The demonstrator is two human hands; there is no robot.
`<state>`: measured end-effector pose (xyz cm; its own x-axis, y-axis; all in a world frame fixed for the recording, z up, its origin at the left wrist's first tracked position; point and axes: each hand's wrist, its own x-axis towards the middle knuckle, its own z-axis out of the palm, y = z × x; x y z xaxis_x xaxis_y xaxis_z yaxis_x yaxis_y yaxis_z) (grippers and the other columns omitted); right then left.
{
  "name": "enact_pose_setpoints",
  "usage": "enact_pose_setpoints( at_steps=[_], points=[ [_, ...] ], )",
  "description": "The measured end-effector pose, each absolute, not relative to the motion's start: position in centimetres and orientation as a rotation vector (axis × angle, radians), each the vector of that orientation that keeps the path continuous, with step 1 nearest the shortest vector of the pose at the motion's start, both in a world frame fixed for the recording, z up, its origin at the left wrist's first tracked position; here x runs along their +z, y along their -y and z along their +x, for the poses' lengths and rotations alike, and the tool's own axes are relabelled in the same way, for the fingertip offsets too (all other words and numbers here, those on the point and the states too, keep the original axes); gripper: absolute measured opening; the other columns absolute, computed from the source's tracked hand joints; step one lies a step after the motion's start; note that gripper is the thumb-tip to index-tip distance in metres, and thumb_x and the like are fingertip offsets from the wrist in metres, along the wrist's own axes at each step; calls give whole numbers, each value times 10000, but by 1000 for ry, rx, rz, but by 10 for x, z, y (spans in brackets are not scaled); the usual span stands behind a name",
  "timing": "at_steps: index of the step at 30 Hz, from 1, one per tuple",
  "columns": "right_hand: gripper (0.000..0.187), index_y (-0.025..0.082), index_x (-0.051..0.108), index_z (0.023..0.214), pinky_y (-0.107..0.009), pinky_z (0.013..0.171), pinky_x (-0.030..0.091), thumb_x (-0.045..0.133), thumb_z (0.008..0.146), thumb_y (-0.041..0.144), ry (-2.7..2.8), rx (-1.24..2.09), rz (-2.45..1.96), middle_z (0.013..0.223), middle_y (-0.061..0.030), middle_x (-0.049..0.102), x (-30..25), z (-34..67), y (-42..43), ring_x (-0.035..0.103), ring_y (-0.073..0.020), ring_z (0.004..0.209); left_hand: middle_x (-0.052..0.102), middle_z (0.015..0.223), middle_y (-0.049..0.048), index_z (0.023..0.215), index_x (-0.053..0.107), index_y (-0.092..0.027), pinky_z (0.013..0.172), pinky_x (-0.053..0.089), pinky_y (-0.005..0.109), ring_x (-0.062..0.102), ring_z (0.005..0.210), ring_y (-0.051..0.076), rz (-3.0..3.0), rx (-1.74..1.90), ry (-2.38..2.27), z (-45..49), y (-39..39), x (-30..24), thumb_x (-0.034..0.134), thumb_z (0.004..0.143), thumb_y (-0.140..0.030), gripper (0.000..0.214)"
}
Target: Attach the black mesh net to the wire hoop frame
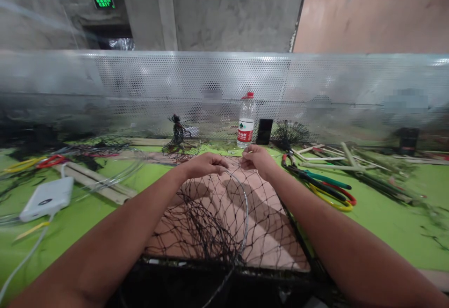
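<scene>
Black netting (206, 223) is spread over a pinkish board (280, 247) in front of me, bunched into a dark tangle at its middle. My left hand (206, 165) is closed at the net's far edge, thumb and fingers pinched on the end of a thin silvery wire (246, 207). That wire curves down across the mesh and runs off the near edge of the board. A little to the right, my right hand (257, 159) has its fingertips pressed together over the mesh. Whatever lies between them is too small to make out.
A water bottle (246, 123) and a dark phone (264, 131) stand at the back against a perforated metal screen (217, 74). Pliers (322, 184) and bamboo strips (347, 156) lie on the right. At left are a white power bank (47, 199), its cable and more bamboo (98, 184).
</scene>
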<state>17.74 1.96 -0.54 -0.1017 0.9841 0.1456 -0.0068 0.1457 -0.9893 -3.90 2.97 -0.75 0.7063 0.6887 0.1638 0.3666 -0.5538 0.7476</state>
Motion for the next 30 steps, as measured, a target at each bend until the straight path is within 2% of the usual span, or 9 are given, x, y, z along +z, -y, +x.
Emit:
enact_pose_setpoints(
  at_steps=[8, 21, 25, 30],
  points=[
    [118, 158, 463, 746, -267, 508, 510, 473, 789, 49, 1230, 1597, -1015, 631, -55, 662, -6, 169, -12, 640, -159, 540, 639, 862, 49, 969, 632, -128, 702, 445, 237, 562, 755, 122, 2242, 633, -814, -38, -33, -13, 584, 748, -300, 284],
    [126, 153, 483, 713, -237, 500, 488, 510, 778, 49, 1232, 1439, -985, 599, -29, 631, -10, 171, -18, 615, -127, 499, 632, 853, 53, 974, 628, -124, 693, 438, 240, 553, 734, 116, 2238, 672, -756, -42, -32, -6, 590, 758, -330, 300],
    [129, 167, 460, 713, -236, 502, 477, 525, 775, 74, 1234, 1531, -953, 594, -25, 619, -13, 166, -14, 623, -138, 520, 639, 902, 57, 976, 635, -134, 706, 438, 237, 557, 758, 119, 2263, 663, -752, -41, -34, -9, 582, 761, -315, 287],
    [134, 174, 466, 699, -262, 527, 473, 524, 752, 65, 1242, 1664, -952, 588, -15, 601, -16, 160, -10, 617, -149, 538, 636, 860, 46, 954, 644, -135, 682, 423, 217, 547, 742, 117, 2303, 680, -724, -39, -36, -12, 568, 766, -319, 273]
  ],
)
